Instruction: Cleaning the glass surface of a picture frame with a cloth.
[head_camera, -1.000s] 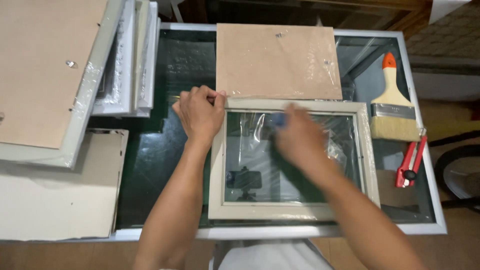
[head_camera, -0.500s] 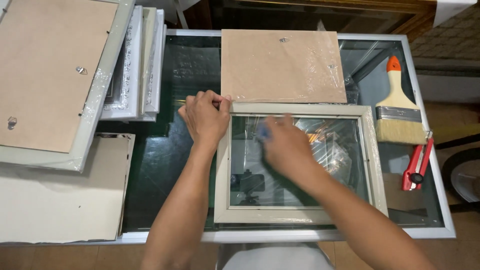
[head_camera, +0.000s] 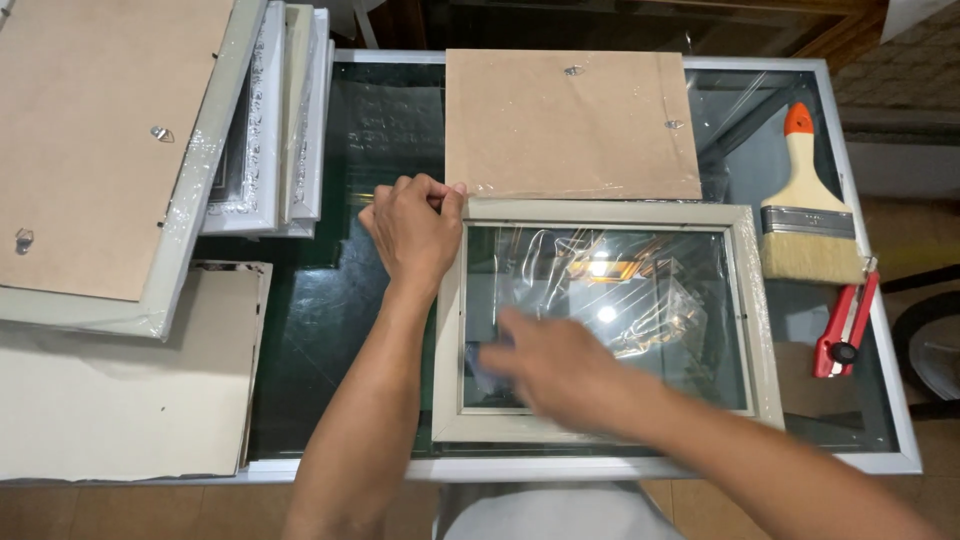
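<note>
While the left hand (head_camera: 413, 232) pinches the pale frame (head_camera: 760, 330) corner, the blurred right hand (head_camera: 560, 370) lies flat on its glass (head_camera: 690, 355).

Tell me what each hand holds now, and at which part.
The left hand grips the picture frame at its upper left corner. The right hand is blurred over the glass; its hold cannot be told.

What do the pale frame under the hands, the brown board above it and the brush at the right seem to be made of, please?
Pale frame: looks like painted wood or moulded plastic, matt off-white, around a glass pane that mirrors a lamp.
Brown board: seemingly fibreboard, flat matt brown, with small metal hangers and shiny wrap.
Brush: pale wooden handle with an orange tip, a metal band and light bristles.
</note>
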